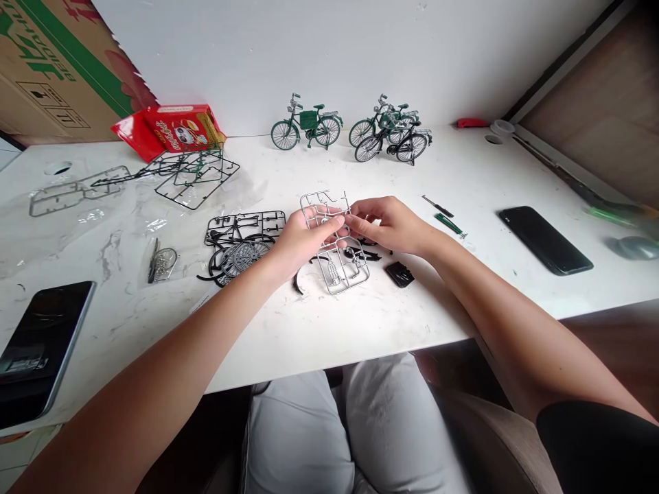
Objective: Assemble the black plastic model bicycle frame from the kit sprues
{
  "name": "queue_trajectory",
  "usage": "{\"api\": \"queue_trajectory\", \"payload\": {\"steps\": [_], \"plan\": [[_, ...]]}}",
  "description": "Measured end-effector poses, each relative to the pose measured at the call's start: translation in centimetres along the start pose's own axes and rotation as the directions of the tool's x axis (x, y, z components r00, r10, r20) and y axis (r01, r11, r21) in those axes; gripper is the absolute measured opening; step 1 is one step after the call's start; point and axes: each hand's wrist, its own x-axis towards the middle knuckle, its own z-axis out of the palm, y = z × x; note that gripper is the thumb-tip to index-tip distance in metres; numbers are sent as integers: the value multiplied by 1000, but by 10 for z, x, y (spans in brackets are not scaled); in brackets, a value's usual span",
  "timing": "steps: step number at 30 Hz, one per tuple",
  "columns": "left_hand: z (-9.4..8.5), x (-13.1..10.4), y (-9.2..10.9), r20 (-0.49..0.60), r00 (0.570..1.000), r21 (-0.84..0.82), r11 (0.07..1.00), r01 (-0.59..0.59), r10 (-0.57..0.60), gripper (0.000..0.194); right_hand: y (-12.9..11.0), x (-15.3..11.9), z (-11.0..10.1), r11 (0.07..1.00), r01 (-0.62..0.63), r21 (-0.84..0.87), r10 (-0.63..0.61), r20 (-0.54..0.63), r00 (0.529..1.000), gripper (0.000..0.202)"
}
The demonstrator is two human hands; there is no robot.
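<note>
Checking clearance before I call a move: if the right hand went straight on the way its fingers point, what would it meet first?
Likely the silver parts frame, at the fingertips of the right hand, then the left hand; exact depth is unclear.

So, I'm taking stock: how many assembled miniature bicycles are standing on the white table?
3: a green miniature bicycle stands alone at the back; to its right, a second green bicycle is partly hidden behind a black miniature bicycle.
</note>
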Motion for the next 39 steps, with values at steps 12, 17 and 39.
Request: {"api": "queue_trajectory", "payload": {"steps": [12,17,39], "plan": [[-3,4,-5,5,999,-36,999,-32,32,14,0,0,-1,1000,-4,13,4,3,1000,42],[-2,2,-4,-7,1000,-24,1000,-11,11,19,0,0,-1,1000,-2,2,2,-6,1000,36],[2,-1,0,-16,1000,5,1000,11,-10,9,1,1,-1,1000,-22,-18,23,21,1000,30]]}}
